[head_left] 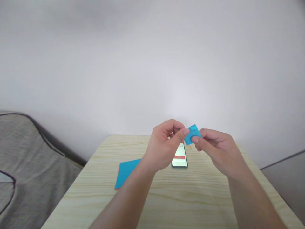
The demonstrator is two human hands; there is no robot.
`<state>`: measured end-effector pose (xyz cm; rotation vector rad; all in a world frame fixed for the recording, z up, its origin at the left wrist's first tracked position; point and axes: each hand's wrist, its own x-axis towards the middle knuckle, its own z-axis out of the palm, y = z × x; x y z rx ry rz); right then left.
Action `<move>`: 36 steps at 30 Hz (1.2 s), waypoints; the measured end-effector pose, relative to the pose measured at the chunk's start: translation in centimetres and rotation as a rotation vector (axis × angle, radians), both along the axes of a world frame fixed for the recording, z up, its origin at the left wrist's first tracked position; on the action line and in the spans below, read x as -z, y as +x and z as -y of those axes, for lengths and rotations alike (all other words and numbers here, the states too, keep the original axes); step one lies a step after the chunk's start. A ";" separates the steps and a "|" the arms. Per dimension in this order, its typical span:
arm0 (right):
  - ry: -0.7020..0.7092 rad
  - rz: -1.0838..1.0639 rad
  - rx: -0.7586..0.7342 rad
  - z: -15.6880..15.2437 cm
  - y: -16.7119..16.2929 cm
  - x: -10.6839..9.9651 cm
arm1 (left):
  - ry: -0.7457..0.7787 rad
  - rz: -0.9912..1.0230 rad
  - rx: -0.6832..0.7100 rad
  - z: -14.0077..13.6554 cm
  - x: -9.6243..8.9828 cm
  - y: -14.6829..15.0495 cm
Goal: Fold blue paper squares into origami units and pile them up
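Between my two hands, above the far part of the table, is a small folded piece of blue paper [192, 131]. My left hand [168, 140] pinches its left corner between thumb and fingers. On the other side, my right hand [214, 146] grips the lower right edge, thumb on the near face. Fold lines and a raised flap show on the paper. Behind my left hand lies a phone [179, 162] with a lit screen, its upper part covered by the hand. A flat blue sheet or stack of paper [126, 171] with a reddish edge lies partly beneath my left forearm.
The light wood-grain table [181, 197] reaches back to a plain white wall [143, 63]. To the left stands something covered in grey fabric with dark piping [35, 168]. A grey surface with a dark edge [288, 175] shows at the right.
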<state>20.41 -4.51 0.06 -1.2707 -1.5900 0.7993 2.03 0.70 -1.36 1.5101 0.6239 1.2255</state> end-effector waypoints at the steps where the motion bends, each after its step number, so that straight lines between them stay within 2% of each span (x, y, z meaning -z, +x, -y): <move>1: 0.005 -0.002 0.010 0.0 0.0 0.0 | 0.014 -0.003 -0.016 0.0 0.0 0.0; 7: 0.010 -0.006 0.105 0.4 -0.3 -0.4 | 0.075 -0.031 -0.085 0.0 0.1 -0.1; 11: 0.074 0.010 0.159 0.7 -0.4 -0.4 | 0.156 -0.077 -0.116 0.0 -0.3 -0.4; 15: 0.139 0.102 0.179 0.9 -0.4 -0.5 | 0.258 -0.138 -0.079 0.0 -0.8 -0.7; 20: 0.194 0.070 0.158 1.0 -0.2 -0.3 | 0.242 -0.118 -0.058 0.0 -0.6 -0.6; 27: 0.151 -0.027 0.150 0.9 0.1 0.2 | 0.260 -0.093 -0.068 0.0 -0.5 -0.6; 32: 0.236 -0.042 0.138 0.9 -0.1 0.1 | 0.283 -0.088 -0.066 0.2 -0.5 -0.6; 36: 0.283 -0.001 0.193 1.0 -0.3 -0.1 | 0.295 -0.065 -0.088 0.3 -0.4 -0.5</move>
